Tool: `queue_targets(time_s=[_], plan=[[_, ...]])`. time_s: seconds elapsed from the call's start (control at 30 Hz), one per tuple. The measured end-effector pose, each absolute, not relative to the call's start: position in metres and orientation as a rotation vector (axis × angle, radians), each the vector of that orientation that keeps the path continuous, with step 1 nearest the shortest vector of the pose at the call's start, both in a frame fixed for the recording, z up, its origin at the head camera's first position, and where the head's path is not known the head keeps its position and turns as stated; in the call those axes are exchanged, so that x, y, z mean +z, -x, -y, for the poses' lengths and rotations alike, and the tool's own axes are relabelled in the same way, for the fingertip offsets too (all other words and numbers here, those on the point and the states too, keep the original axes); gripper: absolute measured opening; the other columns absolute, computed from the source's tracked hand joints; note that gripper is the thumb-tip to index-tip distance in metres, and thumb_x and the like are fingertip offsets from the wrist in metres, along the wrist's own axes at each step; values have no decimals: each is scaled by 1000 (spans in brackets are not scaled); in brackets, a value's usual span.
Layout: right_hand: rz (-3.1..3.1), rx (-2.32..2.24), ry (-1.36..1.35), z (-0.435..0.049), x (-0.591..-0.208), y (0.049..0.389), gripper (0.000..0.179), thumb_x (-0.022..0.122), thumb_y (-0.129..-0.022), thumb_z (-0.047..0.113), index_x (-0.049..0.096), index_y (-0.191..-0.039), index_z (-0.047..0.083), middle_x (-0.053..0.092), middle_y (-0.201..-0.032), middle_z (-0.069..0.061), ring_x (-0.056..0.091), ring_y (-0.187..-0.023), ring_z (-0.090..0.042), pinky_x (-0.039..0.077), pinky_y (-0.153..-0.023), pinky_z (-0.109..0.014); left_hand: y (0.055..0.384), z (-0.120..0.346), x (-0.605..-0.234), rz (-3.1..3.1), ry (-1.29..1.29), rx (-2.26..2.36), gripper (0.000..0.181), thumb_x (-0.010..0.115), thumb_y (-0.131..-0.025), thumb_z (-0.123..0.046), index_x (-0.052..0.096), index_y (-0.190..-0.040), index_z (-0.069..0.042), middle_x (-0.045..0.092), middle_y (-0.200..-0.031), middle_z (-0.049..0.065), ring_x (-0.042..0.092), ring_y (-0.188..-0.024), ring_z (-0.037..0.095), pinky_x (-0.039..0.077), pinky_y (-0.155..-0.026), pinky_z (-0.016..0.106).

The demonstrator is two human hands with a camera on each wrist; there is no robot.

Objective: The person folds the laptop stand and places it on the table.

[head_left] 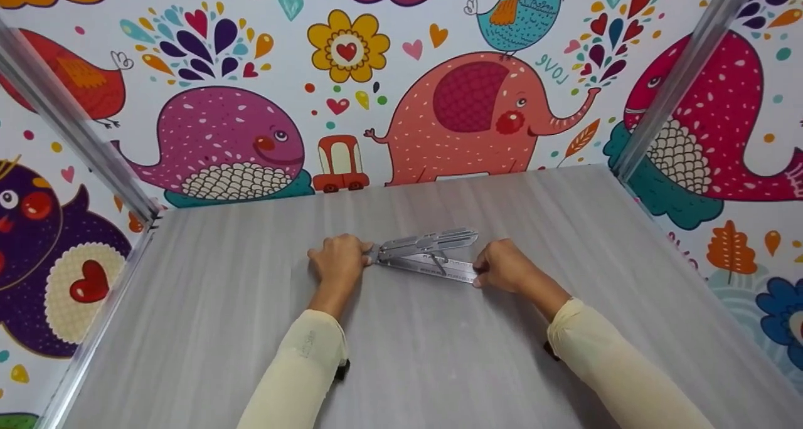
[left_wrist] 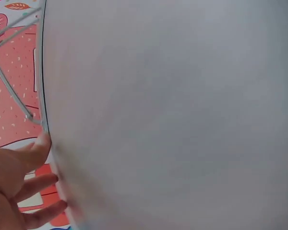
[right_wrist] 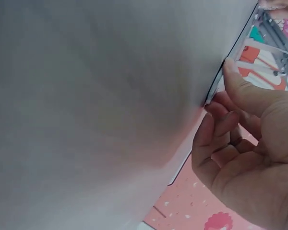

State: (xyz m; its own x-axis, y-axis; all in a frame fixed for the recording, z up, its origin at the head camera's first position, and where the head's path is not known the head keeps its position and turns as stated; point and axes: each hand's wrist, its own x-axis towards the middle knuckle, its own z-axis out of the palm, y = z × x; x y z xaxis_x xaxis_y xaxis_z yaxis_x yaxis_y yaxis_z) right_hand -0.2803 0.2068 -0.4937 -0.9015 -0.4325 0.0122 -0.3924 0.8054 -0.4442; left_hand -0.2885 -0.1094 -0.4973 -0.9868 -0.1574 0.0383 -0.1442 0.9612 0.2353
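Note:
A grey folding laptop stand [head_left: 429,267] lies on the table, hinged at its left end. Its upper arm [head_left: 439,239] is raised at an angle, with a thin strut [head_left: 437,263] between it and the flat lower arm. At the hinge end, my left hand [head_left: 339,259] grips the stand with thumb and fingers. My right hand [head_left: 507,264] pinches the far right end of the lower arm. In the right wrist view, the thumb and fingertips of the right hand [right_wrist: 254,129] meet at the stand's edge. The left wrist view catches the left hand [left_wrist: 14,182] beside the strut.
The grey wood-grain table [head_left: 251,328] spreads around both hands. Behind it stands a wall panel with printed cartoon animals [head_left: 464,147]. Metal posts rise at the back left [head_left: 81,121] and back right [head_left: 680,78] corners.

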Motion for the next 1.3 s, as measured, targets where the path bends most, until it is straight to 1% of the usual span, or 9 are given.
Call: queue_targets(time_s=[0.1,0.27,0.6,0.7,0.83,0.9,1.03,1.17,1.3], plan=[[-2875,-724,659,-203,-493,275,25,92,-70,10,81,-91,0,79,-86,-8,60,-71,-12,57,-70,-35,290,112,-494,3088,-246,-407,39,84,-84,-36,77,-119,-20,75,-118,8,64,-110,33,37,-105,71],[-2840,-784,713,-202,-492,269,18,92,-69,8,79,-80,1,73,-73,-2,51,-62,-8,46,-57,-25,291,115,-492,3069,-220,-481,39,85,-82,-32,75,-119,-26,75,-122,6,65,-111,33,38,-103,69],[-2840,-773,741,-203,-492,269,17,92,-68,10,76,-73,5,66,-65,4,47,-59,-7,40,-54,-23,293,112,-490,3108,-209,-438,36,84,-84,-32,77,-118,-22,75,-116,7,63,-106,31,39,-103,67],[-2854,-762,760,-208,-493,269,19,92,-69,13,77,-78,5,67,-68,3,50,-64,-8,42,-59,-24,289,106,-488,3136,-170,-384,37,82,-86,-32,77,-120,-17,73,-116,10,62,-110,34,36,-105,72],[-2858,-730,843,-217,-497,269,28,92,-73,18,77,-92,4,69,-79,-3,56,-74,-13,46,-67,-26,276,91,-481,3191,-69,-302,48,80,-89,-35,70,-132,-16,65,-124,16,57,-120,39,31,-106,78],[-2837,-716,922,-222,-498,271,33,89,-77,20,76,-102,4,70,-88,-6,59,-81,-17,47,-72,-29,269,80,-477,3193,-12,-315,55,79,-90,-34,63,-140,-18,62,-132,18,56,-123,40,35,-105,76],[-2772,-717,1037,-230,-499,276,43,84,-82,16,73,-122,6,71,-110,-8,60,-95,-21,47,-80,-33,258,59,-472,3108,141,-480,54,76,-92,-25,60,-142,-15,65,-132,19,62,-121,39,49,-98,63],[-2715,-744,1065,-233,-500,281,47,83,-81,8,72,-126,5,71,-105,-10,58,-87,-20,45,-74,-28,250,46,-473,2973,293,-643,49,73,-89,-11,64,-137,-6,72,-122,21,70,-110,38,58,-87,52],[-2704,-750,1078,-232,-501,282,44,84,-80,8,73,-123,5,71,-95,-10,56,-79,-17,44,-69,-24,248,44,-476,2880,334,-740,45,70,-88,-2,66,-133,1,73,-119,23,71,-107,39,58,-88,49]])
